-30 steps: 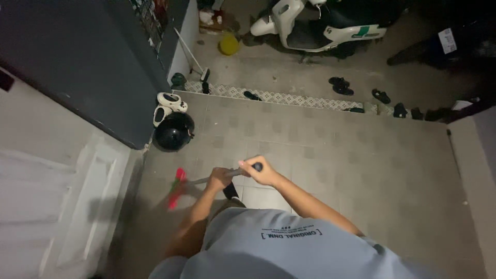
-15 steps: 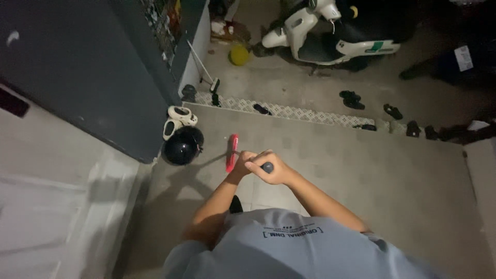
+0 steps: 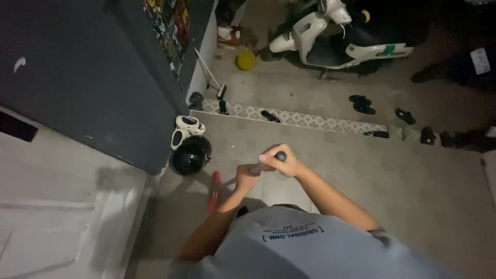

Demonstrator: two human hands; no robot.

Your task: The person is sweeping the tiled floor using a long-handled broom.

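Red-headed broom (image 3: 214, 192), light and stiff we judge: we are gripping its handle, right hand (image 3: 281, 163) closed on the top end, left hand (image 3: 247, 177) wrapped lower.

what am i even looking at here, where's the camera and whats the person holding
The camera sits on a person's head and looks down, so you see their grey shirt and both arms from above. The right hand grips the dark top end of a long handle; the left hand holds it lower down. Its red broom head is down by the tiled floor. Nearby lie a black helmet and a white helmet. Beyond the patterned step are sandals, a yellow ball and a white scooter.
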